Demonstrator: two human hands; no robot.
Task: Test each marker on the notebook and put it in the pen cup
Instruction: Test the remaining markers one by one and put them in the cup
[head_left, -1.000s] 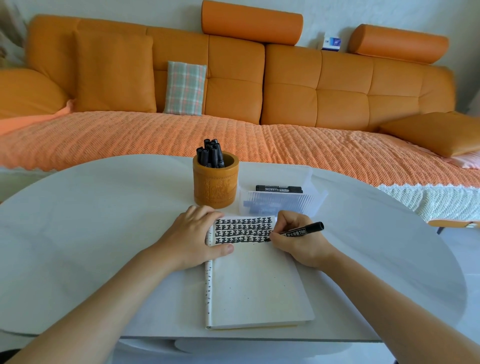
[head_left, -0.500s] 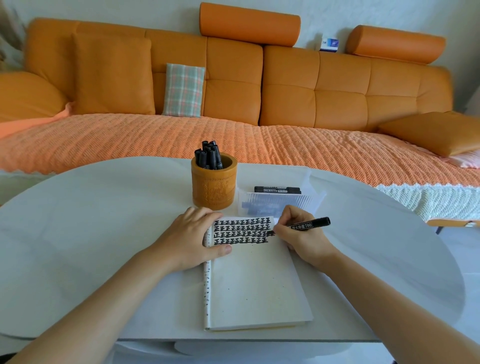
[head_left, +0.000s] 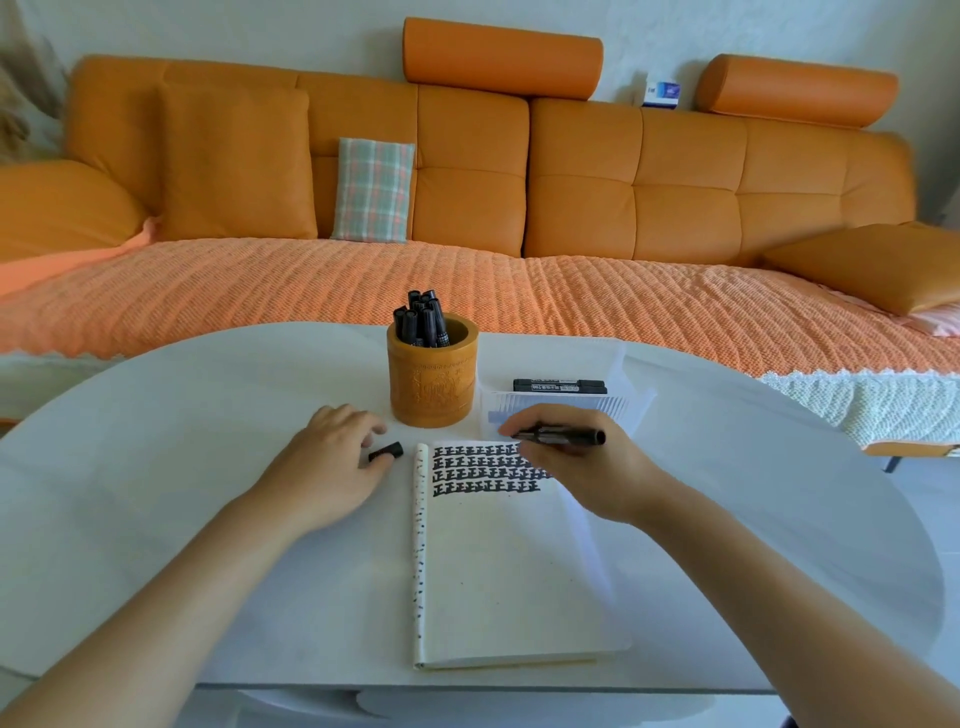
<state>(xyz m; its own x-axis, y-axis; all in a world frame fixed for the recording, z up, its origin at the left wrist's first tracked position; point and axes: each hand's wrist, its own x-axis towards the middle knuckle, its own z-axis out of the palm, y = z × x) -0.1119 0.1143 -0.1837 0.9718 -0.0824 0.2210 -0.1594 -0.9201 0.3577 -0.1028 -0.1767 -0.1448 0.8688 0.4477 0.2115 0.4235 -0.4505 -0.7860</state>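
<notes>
Now the right hand (head_left: 576, 470) grips the marker (head_left: 584, 436) by its barrel, level above the notebook (head_left: 511, 577). The left hand (head_left: 324, 470) pinches its cap (head_left: 386, 451) on the tabletop (head_left: 156, 467). It looks light, stiff and slick (hold mid-barrel), an easy drop into the pen cup (head_left: 432, 387).

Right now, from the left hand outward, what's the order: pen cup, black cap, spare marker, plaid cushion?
1. Black cap, right at the left hand.
2. Pen cup, just beyond.
3. Spare marker, farther right.
4. Plaid cushion, on the sofa.
</notes>
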